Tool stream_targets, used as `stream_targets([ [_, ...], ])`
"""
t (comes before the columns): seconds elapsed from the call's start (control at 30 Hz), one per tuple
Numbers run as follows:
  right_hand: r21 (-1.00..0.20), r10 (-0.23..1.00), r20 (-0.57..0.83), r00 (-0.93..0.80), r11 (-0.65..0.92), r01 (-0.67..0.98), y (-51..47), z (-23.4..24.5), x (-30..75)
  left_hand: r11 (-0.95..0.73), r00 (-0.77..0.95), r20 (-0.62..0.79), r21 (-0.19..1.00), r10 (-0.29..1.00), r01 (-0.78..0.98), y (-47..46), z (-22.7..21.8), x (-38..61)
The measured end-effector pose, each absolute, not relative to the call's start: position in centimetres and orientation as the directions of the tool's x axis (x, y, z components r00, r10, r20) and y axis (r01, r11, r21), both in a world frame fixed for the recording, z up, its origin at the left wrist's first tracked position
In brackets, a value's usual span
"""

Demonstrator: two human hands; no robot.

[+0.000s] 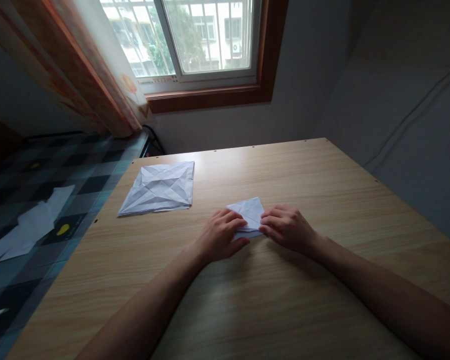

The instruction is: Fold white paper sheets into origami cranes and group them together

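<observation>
A small folded sheet of white paper (252, 210) lies on the wooden table between my two hands. My left hand (225, 232) rests over its left side, fingers curled onto the paper and the thumb at the near edge. At the right edge, my right hand (283, 225) pinches the paper between thumb and fingers. Layers of the fold show along the near side, and both side edges are hidden under my fingers.
Creased white paper sheets (161, 187) lie in a stack at the table's far left. Beyond the left edge, more white paper (33, 225) is on a checked cloth (108, 170). A window (210, 40) with a curtain (82, 60) stands behind the table (303, 175).
</observation>
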State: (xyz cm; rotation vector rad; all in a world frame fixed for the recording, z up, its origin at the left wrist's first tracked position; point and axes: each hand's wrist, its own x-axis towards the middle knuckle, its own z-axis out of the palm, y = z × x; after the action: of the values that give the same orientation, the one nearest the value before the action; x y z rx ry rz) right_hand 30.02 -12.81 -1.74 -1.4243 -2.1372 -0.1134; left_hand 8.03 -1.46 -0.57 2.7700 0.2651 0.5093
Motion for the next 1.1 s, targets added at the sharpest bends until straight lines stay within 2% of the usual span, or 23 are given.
stream_targets([
  [0.27,-0.190,0.851,0.474,-0.226,0.349,0.918,-12.6,-1.7,28.4,-0.940,0.918,0.330,0.324,0.220,0.109,-1.5,-0.5,8.1],
  [0.57,-0.144,0.831,0.484,-0.276,0.386,0.911,-12.9,-1.6,28.9,-0.942,0.919,0.322,0.312,0.225,0.122,-1.5,-0.6,8.0],
  [0.8,0.051,0.791,0.474,-0.386,0.413,0.909,-12.9,-1.8,28.1,-0.928,0.883,0.362,0.329,0.297,0.177,-1.8,-0.4,8.0],
  [0.93,0.106,0.743,0.521,-0.421,0.433,0.895,-12.8,-1.7,27.6,-0.908,0.806,0.433,0.298,0.403,0.294,-2.4,-0.6,8.3],
  [1.1,0.060,0.676,0.650,-0.347,0.410,0.910,-13.0,-1.6,27.6,-0.894,0.772,0.451,0.238,0.448,0.380,-2.7,-0.8,8.5],
])
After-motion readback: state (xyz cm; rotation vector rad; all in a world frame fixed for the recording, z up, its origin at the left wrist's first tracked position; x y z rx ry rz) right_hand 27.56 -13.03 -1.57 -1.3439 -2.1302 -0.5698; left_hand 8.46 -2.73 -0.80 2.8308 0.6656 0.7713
